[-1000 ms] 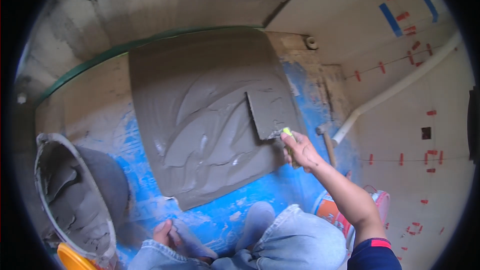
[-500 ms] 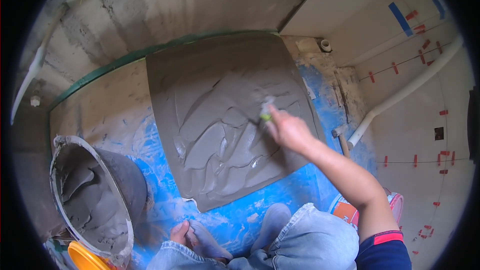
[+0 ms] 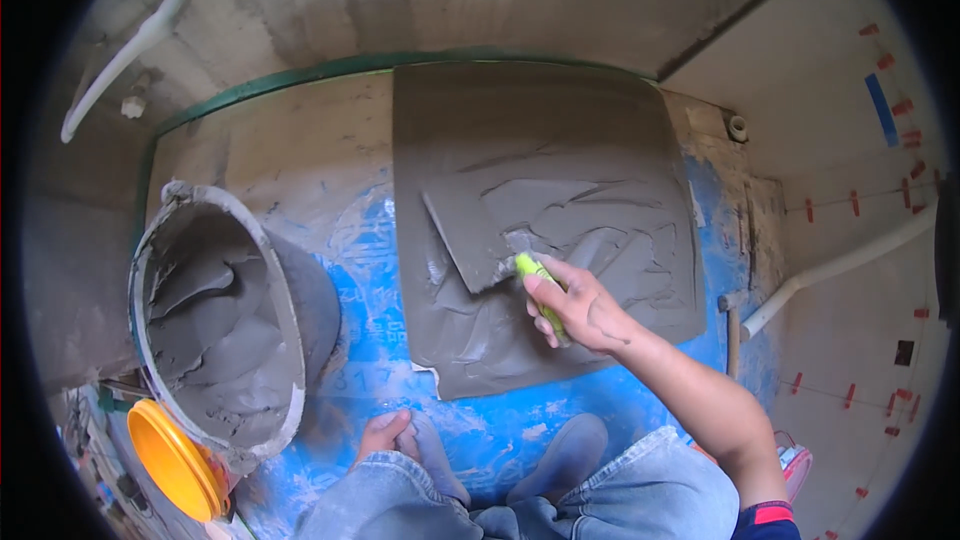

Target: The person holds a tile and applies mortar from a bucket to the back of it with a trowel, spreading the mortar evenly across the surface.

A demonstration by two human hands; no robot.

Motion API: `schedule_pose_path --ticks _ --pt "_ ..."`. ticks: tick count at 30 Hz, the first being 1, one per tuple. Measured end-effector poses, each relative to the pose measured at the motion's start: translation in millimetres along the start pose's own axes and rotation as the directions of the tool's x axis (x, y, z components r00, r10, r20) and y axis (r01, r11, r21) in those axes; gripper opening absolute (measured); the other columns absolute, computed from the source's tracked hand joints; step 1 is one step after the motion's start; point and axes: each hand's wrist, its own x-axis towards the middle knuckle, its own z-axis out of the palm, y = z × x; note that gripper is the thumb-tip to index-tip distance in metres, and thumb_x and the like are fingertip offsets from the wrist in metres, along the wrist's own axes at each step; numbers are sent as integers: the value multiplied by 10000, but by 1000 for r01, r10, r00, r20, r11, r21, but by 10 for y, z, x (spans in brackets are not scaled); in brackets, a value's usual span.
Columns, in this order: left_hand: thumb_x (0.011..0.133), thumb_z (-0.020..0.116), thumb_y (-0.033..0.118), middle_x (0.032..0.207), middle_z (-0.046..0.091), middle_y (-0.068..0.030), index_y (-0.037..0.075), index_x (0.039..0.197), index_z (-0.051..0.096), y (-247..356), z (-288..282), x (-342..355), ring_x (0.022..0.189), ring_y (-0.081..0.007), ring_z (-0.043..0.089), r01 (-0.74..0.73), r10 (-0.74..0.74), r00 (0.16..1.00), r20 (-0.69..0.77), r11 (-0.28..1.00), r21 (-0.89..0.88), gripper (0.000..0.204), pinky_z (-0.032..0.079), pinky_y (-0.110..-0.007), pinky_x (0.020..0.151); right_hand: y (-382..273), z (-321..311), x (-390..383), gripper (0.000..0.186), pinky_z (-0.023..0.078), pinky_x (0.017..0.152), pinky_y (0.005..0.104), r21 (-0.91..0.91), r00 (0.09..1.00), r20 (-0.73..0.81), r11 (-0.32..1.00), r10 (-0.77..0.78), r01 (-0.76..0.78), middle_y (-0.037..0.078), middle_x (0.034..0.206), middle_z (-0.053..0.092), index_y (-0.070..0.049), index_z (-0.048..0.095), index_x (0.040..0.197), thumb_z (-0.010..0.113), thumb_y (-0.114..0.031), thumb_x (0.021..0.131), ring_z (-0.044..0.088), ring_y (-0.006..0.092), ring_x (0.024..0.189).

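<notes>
My right hand [image 3: 580, 308] is closed around the yellow-green handle of a flat trowel [image 3: 462, 240]. The trowel's broad blade lies tilted in wet grey mortar, left of the hand. That mortar coats a large rectangular sheet [image 3: 560, 130] on the floor, smooth at the far side and ridged nearer to me. Beside my left knee a small patch of skin shows, seemingly part of my left hand [image 3: 384, 434]; most of it is hidden, so its grip is unclear.
A large bucket [image 3: 320, 290] of grey mortar stands at left, with a yellow lidded tub [image 3: 175, 460] near it. A hammer [image 3: 733, 330] lies right of the sheet, near a white pipe [image 3: 840, 265]. Blue sheeting [image 3: 370, 350] covers the floor; walls rise behind and at right.
My right hand has drawn the trowel toward me and to the left over the mortar, leaving fresh marks. The view has shifted, so the scene sits farther right.
</notes>
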Motion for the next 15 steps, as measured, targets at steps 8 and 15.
schedule_pose_path --ticks 8,15 --pt "1000 538 332 540 603 -127 31 779 591 -37 13 17 432 -236 542 -78 76 997 26 995 62 377 400 -311 426 -483 -742 655 518 539 659 505 -995 822 94 -44 -562 84 189 905 632 -197 439 1412 581 -315 929 648 408 765" --pt "990 548 371 556 613 -137 15 806 595 -92 -77 61 444 -226 547 -113 107 992 60 989 94 404 403 -309 433 -811 -751 1293 308 536 635 475 -993 692 -93 113 -716 -16 162 804 637 -76 547 1180 567 -280 950 654 353 717"
